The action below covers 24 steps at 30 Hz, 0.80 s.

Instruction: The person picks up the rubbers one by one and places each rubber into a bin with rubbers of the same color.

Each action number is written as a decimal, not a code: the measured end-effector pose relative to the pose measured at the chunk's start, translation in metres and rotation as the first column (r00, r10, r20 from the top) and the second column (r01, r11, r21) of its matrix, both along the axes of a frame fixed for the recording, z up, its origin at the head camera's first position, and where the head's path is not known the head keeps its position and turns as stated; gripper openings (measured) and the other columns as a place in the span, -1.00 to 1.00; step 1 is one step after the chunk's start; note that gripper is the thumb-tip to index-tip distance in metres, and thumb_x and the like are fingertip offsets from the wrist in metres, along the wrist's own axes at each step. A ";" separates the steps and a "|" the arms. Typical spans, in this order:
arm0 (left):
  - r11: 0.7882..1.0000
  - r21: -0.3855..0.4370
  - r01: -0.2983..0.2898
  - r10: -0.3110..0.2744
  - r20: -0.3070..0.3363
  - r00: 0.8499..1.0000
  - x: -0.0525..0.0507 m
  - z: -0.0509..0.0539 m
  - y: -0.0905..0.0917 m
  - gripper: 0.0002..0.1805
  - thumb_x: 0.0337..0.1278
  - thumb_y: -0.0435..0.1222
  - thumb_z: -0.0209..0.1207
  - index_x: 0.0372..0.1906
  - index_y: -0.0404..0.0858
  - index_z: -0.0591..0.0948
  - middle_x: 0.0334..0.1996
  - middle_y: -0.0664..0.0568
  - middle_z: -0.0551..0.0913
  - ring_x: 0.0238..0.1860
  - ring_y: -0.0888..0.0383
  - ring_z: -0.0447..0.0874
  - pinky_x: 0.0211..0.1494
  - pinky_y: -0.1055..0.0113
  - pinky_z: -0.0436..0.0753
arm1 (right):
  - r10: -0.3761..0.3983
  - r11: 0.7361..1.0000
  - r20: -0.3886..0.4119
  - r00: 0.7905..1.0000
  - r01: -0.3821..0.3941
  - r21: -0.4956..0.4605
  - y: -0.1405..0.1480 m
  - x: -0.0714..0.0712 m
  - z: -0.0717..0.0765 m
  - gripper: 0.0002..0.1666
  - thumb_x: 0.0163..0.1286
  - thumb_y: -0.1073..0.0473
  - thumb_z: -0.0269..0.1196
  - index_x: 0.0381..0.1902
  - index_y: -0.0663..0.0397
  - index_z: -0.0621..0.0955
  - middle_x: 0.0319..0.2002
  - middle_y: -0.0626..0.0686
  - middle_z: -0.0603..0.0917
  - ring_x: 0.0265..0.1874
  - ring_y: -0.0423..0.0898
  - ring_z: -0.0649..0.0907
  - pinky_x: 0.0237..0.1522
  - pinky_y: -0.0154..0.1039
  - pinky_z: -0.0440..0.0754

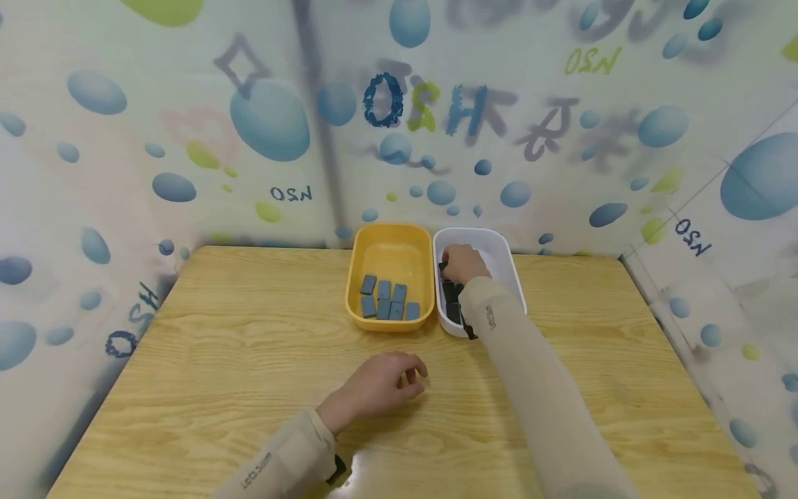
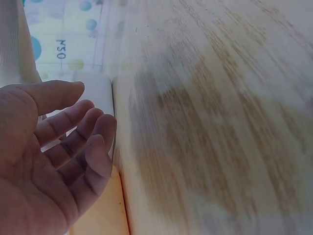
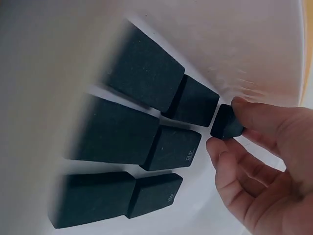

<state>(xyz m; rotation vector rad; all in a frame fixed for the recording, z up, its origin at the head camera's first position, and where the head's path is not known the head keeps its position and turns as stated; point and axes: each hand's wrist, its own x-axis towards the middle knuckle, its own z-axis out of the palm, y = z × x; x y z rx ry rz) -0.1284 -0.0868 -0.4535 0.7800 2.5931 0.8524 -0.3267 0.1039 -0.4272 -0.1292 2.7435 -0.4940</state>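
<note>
Inside the white bin (image 1: 499, 260), my right hand (image 1: 466, 263) pinches a small black block (image 3: 226, 122) between thumb and fingers. Beside it in the right wrist view, several black blocks (image 3: 171, 148) lie in rows on the bin's floor, some with small pale print. My left hand (image 1: 382, 382) hovers near the table in front of the bins, fingers loosely curled, with nothing in the palm (image 2: 39, 186). Several blue-grey blocks (image 1: 383, 309) lie in the near half of the yellow bin (image 1: 389, 239), left of the white one.
Both bins stand side by side at the back of the wooden table (image 1: 249, 312). Close behind the table rises a patterned backdrop (image 1: 249, 173) with blue drops and lettering. The right forearm (image 1: 530, 374) crosses the white bin's near edge.
</note>
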 end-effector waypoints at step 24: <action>1.000 -0.012 0.021 -0.021 0.013 1.000 0.000 -0.002 0.001 -0.81 0.24 -0.16 0.22 -0.08 -0.07 0.65 -0.36 0.24 0.65 -0.47 0.41 0.47 -0.31 0.48 0.49 | 0.000 0.999 -0.020 1.000 0.001 0.054 0.006 -0.003 -0.003 -0.57 0.30 0.16 0.27 0.11 0.17 0.56 0.03 0.14 0.64 -0.03 0.08 0.60 0.12 -0.02 0.55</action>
